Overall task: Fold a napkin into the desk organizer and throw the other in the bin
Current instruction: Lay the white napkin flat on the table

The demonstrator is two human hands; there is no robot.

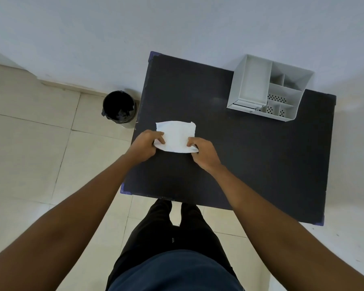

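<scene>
Napkin, white and partly folded, lies on your dark table at centre frame. Your left hand pinches its lower left corner and your right hand its lower right. Desk organizer stands upper right, compartments bare; black-lined bin sits on the floor, left of the table
</scene>
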